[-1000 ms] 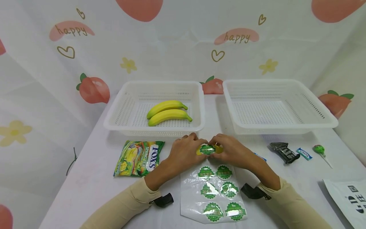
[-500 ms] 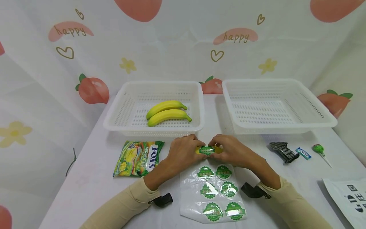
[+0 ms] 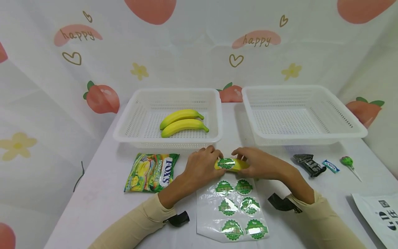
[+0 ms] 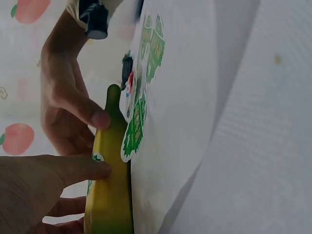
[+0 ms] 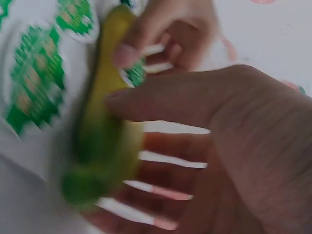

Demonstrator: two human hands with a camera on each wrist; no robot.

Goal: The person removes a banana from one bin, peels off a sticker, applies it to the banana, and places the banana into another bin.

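A yellow banana (image 3: pixel 238 165) lies crosswise at the top end of a white sheet of green stickers (image 3: pixel 211 218). One green sticker (image 3: pixel 226 163) is on the banana's upper side. My left hand (image 3: pixel 202 165) grips the banana's left part, thumb on the near side and fingers on the far side. My right hand (image 3: pixel 263 164) holds its right part, with the thumb (image 5: pixel 146 103) against the peel and the fingers round the far side. The green-tipped end of the banana (image 5: pixel 90 146) shows in the right wrist view, somewhat blurred.
Two bananas (image 3: pixel 185 127) lie in the left white basket (image 3: pixel 124 133); a second basket (image 3: pixel 306 138) stands at right. A FOX'S candy bag (image 3: pixel 150 173) is left of the hands. A black packet (image 3: pixel 309 165), small blue candy (image 3: pixel 331 166), lollipop (image 3: pixel 346 161) and white packet (image 3: pixel 373 214) lie right.
My right hand has shifted right along the banana and away from my left hand, uncovering more of the peel. The left hand has barely moved.
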